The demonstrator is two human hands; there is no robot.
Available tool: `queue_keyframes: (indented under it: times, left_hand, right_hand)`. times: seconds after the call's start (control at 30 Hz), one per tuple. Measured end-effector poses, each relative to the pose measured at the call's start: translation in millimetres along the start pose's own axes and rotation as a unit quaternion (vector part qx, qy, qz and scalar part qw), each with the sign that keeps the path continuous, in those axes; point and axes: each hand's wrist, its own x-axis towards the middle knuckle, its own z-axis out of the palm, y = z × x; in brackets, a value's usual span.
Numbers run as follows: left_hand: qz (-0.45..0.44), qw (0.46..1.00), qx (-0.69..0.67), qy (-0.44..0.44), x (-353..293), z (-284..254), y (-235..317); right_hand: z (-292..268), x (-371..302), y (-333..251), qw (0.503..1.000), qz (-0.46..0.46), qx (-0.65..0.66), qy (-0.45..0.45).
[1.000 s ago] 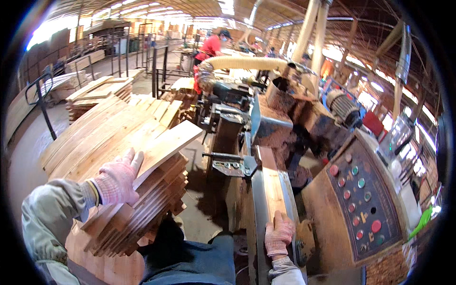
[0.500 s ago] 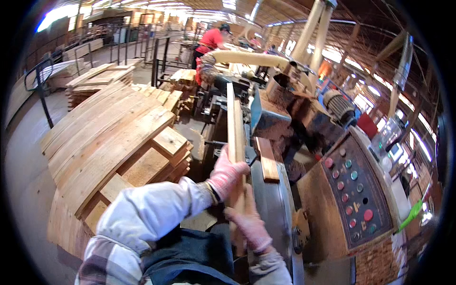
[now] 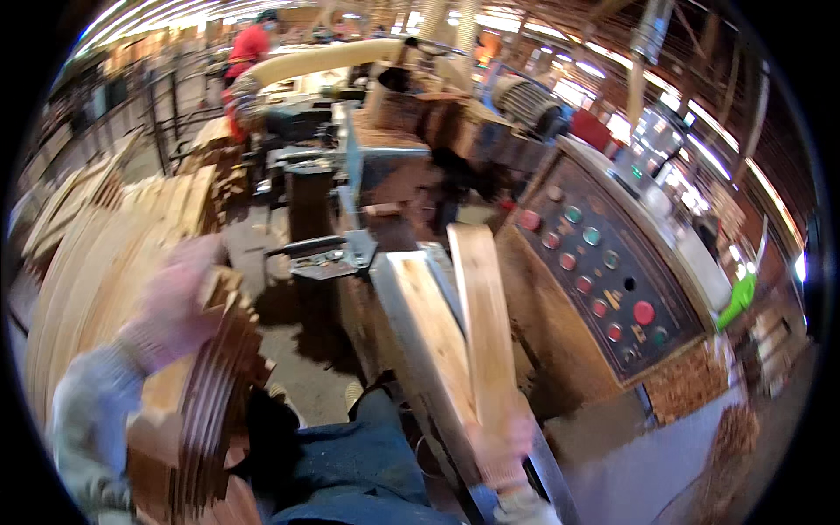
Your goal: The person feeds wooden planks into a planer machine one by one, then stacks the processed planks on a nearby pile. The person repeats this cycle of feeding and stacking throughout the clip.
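Observation:
My right hand [image 3: 503, 446], in a pinkish work glove, grips the near end of a pale wooden board [image 3: 486, 324]. The board is tilted up and points away from me. Beside it on the left, a second wooden board [image 3: 430, 306] lies along the machine's metal bed [image 3: 394, 306]. My left hand [image 3: 175, 302], gloved alike and blurred by motion, is over the stack of boards [image 3: 96, 254] at the left. Its fingers look stretched out with the thumb apart, and nothing shows in it.
A slanted control panel [image 3: 604, 271] with red and green buttons stands at the right. Ahead are a rust-brown machine housing [image 3: 394, 149], a motor [image 3: 525, 98] and a cream duct hose [image 3: 324, 61]. Further off, a person in red [image 3: 249, 48] stands at the back left.
My view has swung right and down. My left hand has left the board that both hands held and moved out to the stack. My right hand, holding a board, is now over the bed's right side.

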Motion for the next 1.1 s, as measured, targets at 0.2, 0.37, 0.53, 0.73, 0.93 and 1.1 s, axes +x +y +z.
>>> queue_keyframes:
  times: [0.2,0.37,0.53,0.73,0.93,1.1]
  left_hand:
    - [-0.339,0.880,0.316,-0.107,-201,-20,-123]
    - [-0.351,0.891,0.265,-0.115,-142,-23,-109]
    - [-0.301,0.882,0.354,-0.076,-158,-83,-144]
    - [-0.376,0.882,0.245,-0.142,-150,-86,-127]
    - [-0.437,0.806,0.326,-0.231,-114,-89,-110]
    - [-0.343,0.886,0.241,-0.198,-103,-105,-94]
  right_hand:
    - [64,195,-125,0.954,-0.089,0.284,-0.015]
    - [102,277,-163,0.983,0.013,0.182,-0.035]
    - [96,188,-117,0.970,-0.128,0.205,-0.018]
    - [-14,39,-22,0.967,-0.119,0.139,-0.177]
    - [14,97,-32,0.954,-0.260,0.103,-0.106]
    - [114,201,-105,0.966,-0.221,0.083,-0.101]
